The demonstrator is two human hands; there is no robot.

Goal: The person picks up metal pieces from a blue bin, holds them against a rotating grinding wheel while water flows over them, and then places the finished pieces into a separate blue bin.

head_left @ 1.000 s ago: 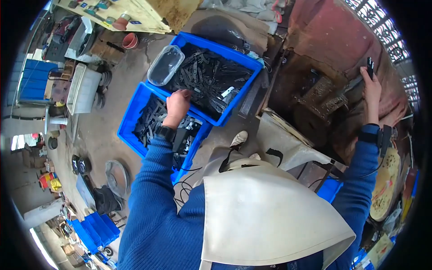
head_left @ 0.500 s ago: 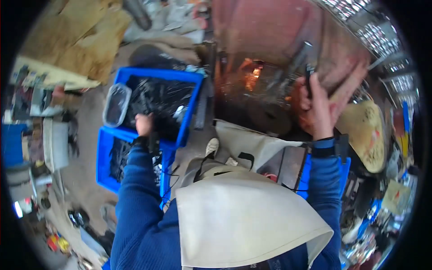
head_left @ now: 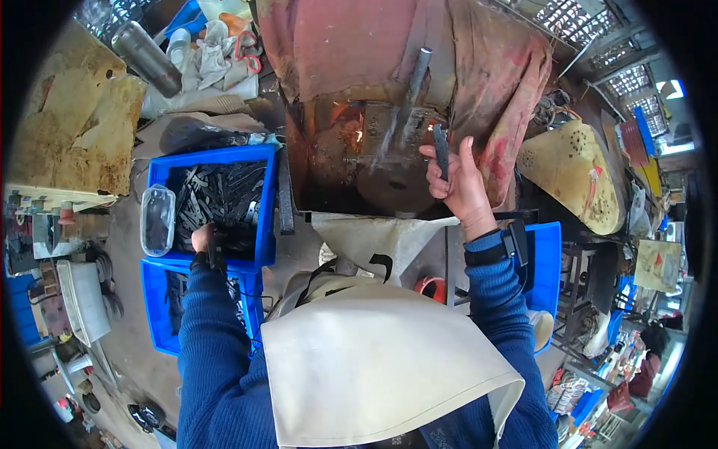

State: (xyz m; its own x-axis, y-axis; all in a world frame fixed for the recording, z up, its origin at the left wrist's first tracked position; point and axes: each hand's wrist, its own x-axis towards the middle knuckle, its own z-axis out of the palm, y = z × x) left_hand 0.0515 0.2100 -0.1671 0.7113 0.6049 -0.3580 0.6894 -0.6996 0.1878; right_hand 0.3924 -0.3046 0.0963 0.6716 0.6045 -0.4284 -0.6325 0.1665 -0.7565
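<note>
My right hand is raised in front of a reddish-brown draped enclosure, its fingers curled round a flat dark metal piece that points upward. The thumb stands up apart from the piece. Inside the enclosure lies a round disc, beneath an upright metal bar. On the other side, my left hand is down at the near edge of a blue bin full of flat dark metal pieces. Its fingers look curled, and their tips are hidden among the pieces.
A clear plastic tub leans on the bin's left rim. A second blue bin stands nearer, and another blue bin is at my right. A yellowish spotted board lies beyond it. A glow shows inside the enclosure.
The view has turned and shifted, and the blur is gone. My right hand has turned its palm more upward, still holding the dark piece. My left hand stays in the bin, nearer its front edge.
</note>
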